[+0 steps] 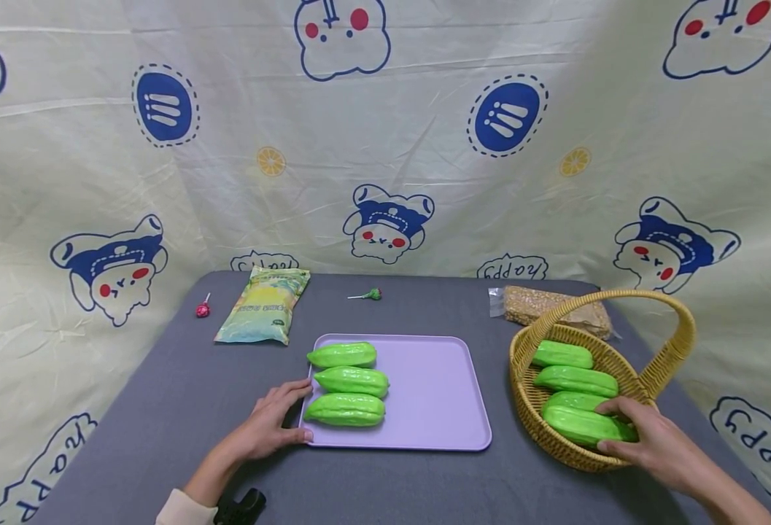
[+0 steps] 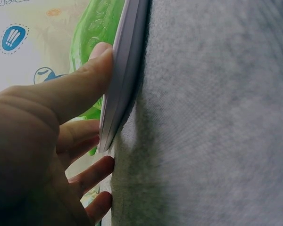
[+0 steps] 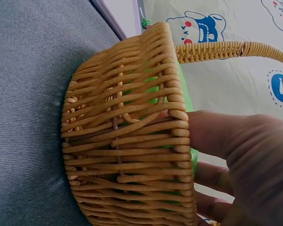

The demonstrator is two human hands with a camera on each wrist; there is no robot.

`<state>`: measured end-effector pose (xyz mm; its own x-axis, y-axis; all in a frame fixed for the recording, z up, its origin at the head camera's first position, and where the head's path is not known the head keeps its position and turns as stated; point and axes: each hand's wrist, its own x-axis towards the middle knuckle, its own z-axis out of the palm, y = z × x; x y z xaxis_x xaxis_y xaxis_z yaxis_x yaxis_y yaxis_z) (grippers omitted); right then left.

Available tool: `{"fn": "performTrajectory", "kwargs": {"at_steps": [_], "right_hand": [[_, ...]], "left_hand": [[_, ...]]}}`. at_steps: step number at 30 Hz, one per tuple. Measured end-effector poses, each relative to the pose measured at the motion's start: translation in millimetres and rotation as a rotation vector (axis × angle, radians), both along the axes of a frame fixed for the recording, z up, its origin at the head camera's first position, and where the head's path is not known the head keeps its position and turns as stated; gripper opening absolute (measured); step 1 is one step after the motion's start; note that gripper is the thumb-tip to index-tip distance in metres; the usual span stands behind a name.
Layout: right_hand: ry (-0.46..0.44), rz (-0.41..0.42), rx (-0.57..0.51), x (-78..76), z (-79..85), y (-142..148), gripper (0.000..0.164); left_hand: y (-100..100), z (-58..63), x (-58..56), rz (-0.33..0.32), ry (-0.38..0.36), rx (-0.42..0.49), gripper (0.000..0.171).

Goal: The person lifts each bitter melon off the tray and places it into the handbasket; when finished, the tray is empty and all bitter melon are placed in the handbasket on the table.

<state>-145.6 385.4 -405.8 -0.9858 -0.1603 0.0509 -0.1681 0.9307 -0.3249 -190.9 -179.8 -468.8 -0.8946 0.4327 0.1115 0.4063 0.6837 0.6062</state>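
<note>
On the lilac tray (image 1: 434, 394), three green ribbed gourds lie in a column along the left side: a far one (image 1: 342, 355), a middle one (image 1: 352, 380) and a near one (image 1: 346, 410). My left hand (image 1: 268, 423) rests against the tray's left edge, its thumb by the near corner and touching the rim in the left wrist view. My right hand (image 1: 651, 441) reaches into the wicker basket (image 1: 523, 408) and grips the nearest green gourd (image 1: 578, 425) across its right end. Several gourds (image 1: 575, 379) lie behind it. In the right wrist view, the basket wall (image 3: 127, 136) hides most of the fingers' contact.
Behind the tray lie a yellow-green bag (image 1: 267, 305), a green lollipop (image 1: 373, 294) and a red lollipop (image 1: 203, 308). A clear pack of grains (image 1: 536, 302) sits behind the basket, whose tall handle (image 1: 677, 343) arches up. A printed curtain (image 1: 385, 146) hangs behind the grey table (image 1: 411, 488).
</note>
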Motion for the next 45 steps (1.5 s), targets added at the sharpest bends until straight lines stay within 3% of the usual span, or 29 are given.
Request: {"fn": "performTrajectory", "kwargs": {"at_steps": [14,19,26,39,45], "right_hand": [[-0.205,0.057,-0.091,-10.2,6.1,3.9,0.051],[-0.19,0.102,-0.114,-9.6,6.3,5.4,0.042],[-0.136,0.097,-0.083,-8.5,4.7,1.2,0.041],[-0.095,0.151,-0.014,-12.3,0.6,-10.0,0.034],[-0.033,0.158,-0.017,-12.9,-2.6,-16.4,0.033]], "left_hand": [[0.1,-0.8,1.0,0.009,0.002,0.007,0.071],[0.0,0.2,1.1,0.007,0.006,0.012,0.071],[-0.6,0.6,0.8,0.0,0.008,0.009,0.072],[-0.1,1.3,0.2,-0.001,-0.054,-0.001,0.074],[0.1,1.5,-0.6,0.005,-0.067,0.005,0.074]]}}
